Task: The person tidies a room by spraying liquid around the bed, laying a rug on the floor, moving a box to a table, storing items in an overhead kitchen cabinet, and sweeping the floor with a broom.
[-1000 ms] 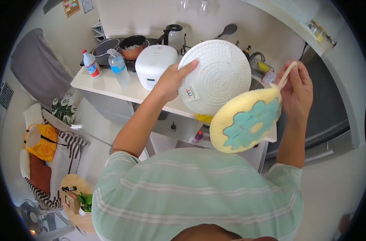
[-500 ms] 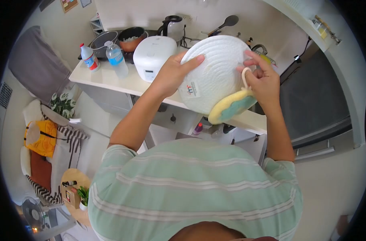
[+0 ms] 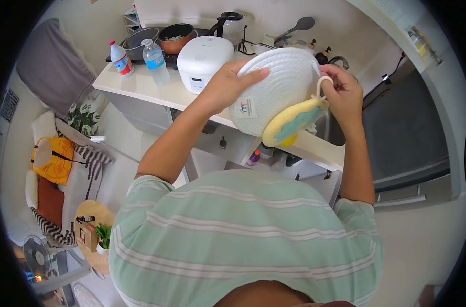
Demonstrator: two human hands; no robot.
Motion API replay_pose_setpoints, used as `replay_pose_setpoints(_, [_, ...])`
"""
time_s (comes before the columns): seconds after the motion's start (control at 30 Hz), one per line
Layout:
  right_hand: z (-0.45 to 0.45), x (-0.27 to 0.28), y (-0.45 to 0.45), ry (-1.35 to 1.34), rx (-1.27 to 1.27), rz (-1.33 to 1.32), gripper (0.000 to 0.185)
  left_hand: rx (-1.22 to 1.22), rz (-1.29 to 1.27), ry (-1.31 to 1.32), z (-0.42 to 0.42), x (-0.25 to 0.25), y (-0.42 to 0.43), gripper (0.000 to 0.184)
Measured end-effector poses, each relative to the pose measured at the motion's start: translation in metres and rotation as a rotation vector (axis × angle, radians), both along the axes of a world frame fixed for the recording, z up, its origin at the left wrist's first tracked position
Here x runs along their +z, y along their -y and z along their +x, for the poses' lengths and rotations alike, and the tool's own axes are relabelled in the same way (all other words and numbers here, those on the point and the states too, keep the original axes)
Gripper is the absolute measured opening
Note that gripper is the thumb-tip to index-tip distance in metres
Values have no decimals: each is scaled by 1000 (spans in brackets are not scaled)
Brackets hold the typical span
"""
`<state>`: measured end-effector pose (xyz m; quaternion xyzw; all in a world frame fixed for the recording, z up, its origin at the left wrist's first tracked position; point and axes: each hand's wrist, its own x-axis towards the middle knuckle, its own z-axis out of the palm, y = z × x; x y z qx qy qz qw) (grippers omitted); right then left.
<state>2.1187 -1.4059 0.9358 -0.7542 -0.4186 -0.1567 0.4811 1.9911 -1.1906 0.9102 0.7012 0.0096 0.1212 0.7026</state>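
A white coiled-rope basket (image 3: 281, 84) is held up over the counter, its round ribbed face and small printed tag turned towards me. My left hand (image 3: 233, 84) grips its left edge, thumb on the ribbed face and fingers hidden behind. At the right edge, my right hand (image 3: 343, 94) has its fingers closed on the rim, beside a cream cord loop (image 3: 321, 86). A yellow and green plush piece (image 3: 294, 122) hangs along the lower right side, under that loop. A bit of brighter yellow shows below it.
Behind the basket, the counter (image 3: 110, 82) bears a white rice cooker (image 3: 204, 56), a water bottle (image 3: 155, 62), a red-capped bottle (image 3: 121, 60), a copper-coloured pot (image 3: 174, 46) and a glass kettle (image 3: 233, 28). Sink and faucet (image 3: 340, 62) lie to the right. Open cabinet space is below.
The basket has tilted, so its face looks narrower and the right rim shows. My right hand has moved slightly right and its fingers have closed in. The view has shifted a little.
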Motion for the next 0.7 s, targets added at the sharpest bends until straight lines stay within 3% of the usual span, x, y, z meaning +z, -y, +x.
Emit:
replay_pose_setpoints(0.07, [-4, 12, 3, 27, 42, -23, 19, -26, 48, -72, -4, 1, -6, 36])
replay_pose_setpoints(0.17, [-21, 35, 7, 103, 73, -209, 19, -81, 187, 93, 8, -25, -17, 35])
replay_pose_setpoints(0.27, [-42, 28, -2, 120, 156, -354, 18, 56, 436, 313, 6, -22, 7, 37])
replay_pose_setpoints(0.37, [-56, 21, -14, 193, 220, -420, 14, -31, 678, 458, 4, -17, 27, 26])
replay_pose_setpoints(0.47, [-58, 14, -16, 27, 217, -261, 12, -23, 416, 381, 10, -21, 37, 18])
replay_pose_setpoints(0.6, [-57, 2, -15, -272, 172, 5, 16, 42, 329, 333, 12, -19, 36, 16])
replay_pose_setpoints(0.63, [-51, -3, -12, -134, 69, -63, 23, 71, 314, 348, 13, -19, 36, 15])
replay_pose_setpoints(0.7, [-49, -12, -12, -109, 114, -104, 27, 140, 324, 421, 20, -16, 39, 13])
